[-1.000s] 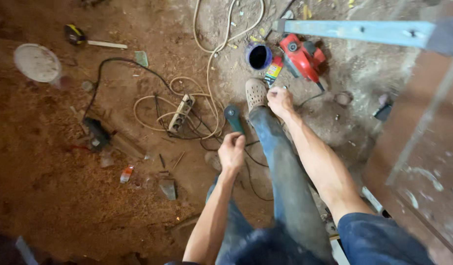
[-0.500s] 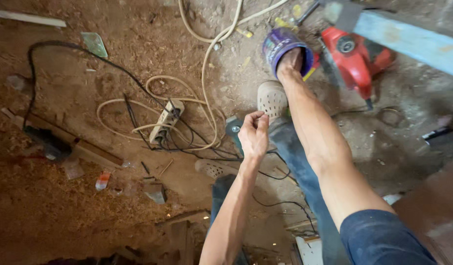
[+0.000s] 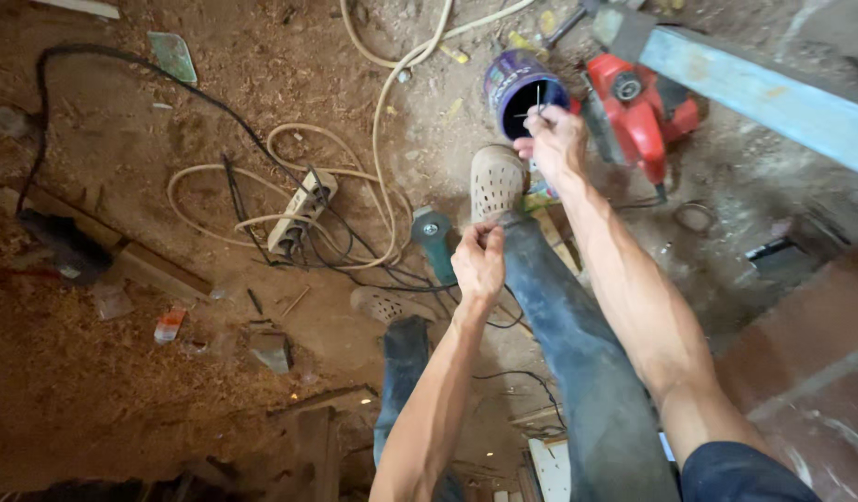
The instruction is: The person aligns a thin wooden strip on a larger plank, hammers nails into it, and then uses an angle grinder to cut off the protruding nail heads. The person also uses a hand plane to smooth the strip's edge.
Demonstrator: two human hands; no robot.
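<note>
The right hand (image 3: 557,141) has lifted out of the purple can (image 3: 522,91), fingers pinching thin nails (just above its mouth); the left hand (image 3: 480,260) is curled shut, contents unclear. A loose pinch could drop them.

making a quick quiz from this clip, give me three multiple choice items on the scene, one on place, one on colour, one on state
1. Where is the right hand?
A. at the mouth of the purple can
B. on the power strip
C. on the blue beam

2. What colour is the power tool beside the can?
A. yellow
B. red
C. white

3. What is the right hand doing?
A. lying flat and open
B. pinching thin nails in its fingertips
C. gripping the cable

Answers:
1 A, the hand hangs at the can's opening.
2 B, its housing is red.
3 B, thin metal pins stick up from the closed fingertips.
</note>
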